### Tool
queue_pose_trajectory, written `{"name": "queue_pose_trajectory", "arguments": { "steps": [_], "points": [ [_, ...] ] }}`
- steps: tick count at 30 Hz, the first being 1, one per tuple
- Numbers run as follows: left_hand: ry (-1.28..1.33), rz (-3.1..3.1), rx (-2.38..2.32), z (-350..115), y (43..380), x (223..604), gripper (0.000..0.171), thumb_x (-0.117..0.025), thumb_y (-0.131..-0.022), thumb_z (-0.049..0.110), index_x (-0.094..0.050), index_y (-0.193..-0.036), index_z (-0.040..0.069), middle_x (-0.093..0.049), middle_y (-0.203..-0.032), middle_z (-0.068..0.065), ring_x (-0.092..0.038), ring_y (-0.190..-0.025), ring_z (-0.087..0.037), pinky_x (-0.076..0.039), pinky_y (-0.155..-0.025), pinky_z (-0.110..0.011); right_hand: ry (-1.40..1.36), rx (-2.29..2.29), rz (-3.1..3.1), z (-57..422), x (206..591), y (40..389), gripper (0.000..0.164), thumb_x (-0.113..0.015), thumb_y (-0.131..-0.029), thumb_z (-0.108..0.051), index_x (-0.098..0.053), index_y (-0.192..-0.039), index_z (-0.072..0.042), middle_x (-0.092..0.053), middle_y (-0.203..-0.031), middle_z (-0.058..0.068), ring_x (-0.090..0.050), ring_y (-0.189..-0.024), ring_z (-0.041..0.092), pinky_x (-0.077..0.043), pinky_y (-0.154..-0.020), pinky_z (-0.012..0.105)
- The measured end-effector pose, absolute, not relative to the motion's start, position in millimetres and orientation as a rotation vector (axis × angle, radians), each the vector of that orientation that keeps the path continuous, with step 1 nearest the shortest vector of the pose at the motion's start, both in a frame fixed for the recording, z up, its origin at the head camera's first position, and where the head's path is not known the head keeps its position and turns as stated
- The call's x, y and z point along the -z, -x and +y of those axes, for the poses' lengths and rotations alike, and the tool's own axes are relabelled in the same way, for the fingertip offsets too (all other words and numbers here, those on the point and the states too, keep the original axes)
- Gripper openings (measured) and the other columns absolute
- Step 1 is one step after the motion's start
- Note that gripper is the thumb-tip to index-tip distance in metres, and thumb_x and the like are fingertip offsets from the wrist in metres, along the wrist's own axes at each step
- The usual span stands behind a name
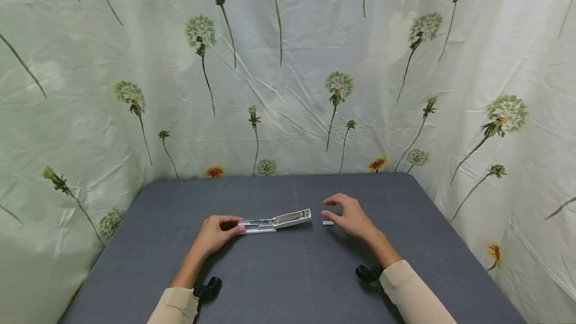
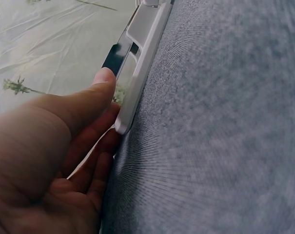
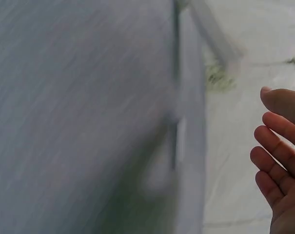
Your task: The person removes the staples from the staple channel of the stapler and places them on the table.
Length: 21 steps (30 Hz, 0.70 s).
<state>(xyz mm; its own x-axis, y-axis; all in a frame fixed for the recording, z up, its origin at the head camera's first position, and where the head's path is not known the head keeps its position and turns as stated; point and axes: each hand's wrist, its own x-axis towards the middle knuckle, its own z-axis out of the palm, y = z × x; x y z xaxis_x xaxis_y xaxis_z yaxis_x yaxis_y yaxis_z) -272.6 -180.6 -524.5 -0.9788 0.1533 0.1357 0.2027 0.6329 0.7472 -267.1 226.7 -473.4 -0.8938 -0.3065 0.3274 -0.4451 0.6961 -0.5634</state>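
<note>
A white stapler (image 1: 261,230) lies on the table with its top arm (image 1: 294,218) swung far back to the right, showing the metal inside. Its left end is gripped by my left hand (image 1: 215,234). In the left wrist view, the thumb (image 2: 103,80) presses near the dark tip of the magazine, with the other fingers behind and under the white base (image 2: 137,92). My right hand (image 1: 353,218) hovers above the table, fingers apart and loosely bent, holding nothing. Just below its fingertips lies a small pale strip (image 1: 328,223), perhaps staples; the right wrist view blurs it.
A grey cloth covers the table (image 1: 288,284). Behind it and along both sides hangs a pale curtain (image 1: 288,89) printed with dandelions. Each wrist wears a black band, the left one (image 1: 209,289) and the right one (image 1: 368,274).
</note>
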Motion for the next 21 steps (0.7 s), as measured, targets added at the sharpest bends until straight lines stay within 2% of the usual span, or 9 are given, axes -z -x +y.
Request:
{"name": "queue_pose_trajectory", "arguments": {
  "steps": [8,14,21],
  "points": [
    [0.29,-2.789,1.302,-180.9,271.8,524.4,0.025,-0.084,-0.087,0.036,-0.082,-0.11,0.026,-0.079,-0.107,0.002,-0.071,-0.101,-0.017,-0.055,-0.089,-0.043,-0.726,-0.947,-2.636,166.8,457.2,270.0,0.024,-0.077,-0.095,-0.023,-0.075,-0.116,-0.011,-0.072,-0.113,0.004,-0.067,-0.108,0.026,-0.054,-0.093,0.052],
    [0.282,-2.792,1.317,-181.3,273.5,525.3,0.023,-0.083,-0.088,0.037,-0.082,-0.109,0.026,-0.079,-0.105,0.003,-0.071,-0.097,-0.013,-0.055,-0.086,-0.04,-0.801,-0.891,-2.674,122.0,464.5,275.6,0.024,-0.074,-0.097,-0.026,-0.076,-0.115,-0.01,-0.072,-0.113,0.003,-0.067,-0.107,0.023,-0.055,-0.09,0.044],
    [0.267,-2.78,1.363,-179.4,273.2,525.3,0.022,-0.084,-0.087,0.034,-0.082,-0.108,0.025,-0.079,-0.104,0.003,-0.07,-0.092,-0.011,-0.055,-0.081,-0.035,-0.844,-0.828,-2.745,83.0,477.2,281.7,0.024,-0.074,-0.097,-0.027,-0.077,-0.115,-0.011,-0.072,-0.112,0.002,-0.067,-0.106,0.02,-0.055,-0.091,0.04]
  ]
}}
